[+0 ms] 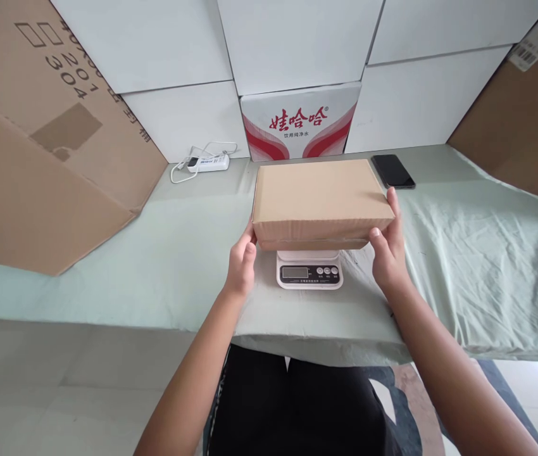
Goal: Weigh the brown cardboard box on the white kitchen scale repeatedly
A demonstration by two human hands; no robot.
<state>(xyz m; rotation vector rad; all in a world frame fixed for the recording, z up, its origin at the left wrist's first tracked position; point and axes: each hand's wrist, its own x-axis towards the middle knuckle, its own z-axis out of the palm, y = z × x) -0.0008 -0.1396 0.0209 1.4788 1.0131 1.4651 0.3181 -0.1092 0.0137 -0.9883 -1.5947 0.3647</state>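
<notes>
A closed brown cardboard box (319, 190) is held between my two hands, over a small white digital scale (309, 271). My left hand (242, 261) presses against the box's left end, its thumb near the lower front corner. At the right end, my right hand (388, 247) grips the box, thumb at the front and fingers along the side. The box hides the scale's top, so whether the two touch cannot be made out. The scale's small display looks blank, with several round buttons beside it.
Behind the box stands a white-and-red printed carton (301, 123) among white panels. A black phone (393, 171) lies at the back right, a white device with a cable (208, 163) at the back left. Large cardboard sheets (36, 158) flank the cloth-covered table (178, 253).
</notes>
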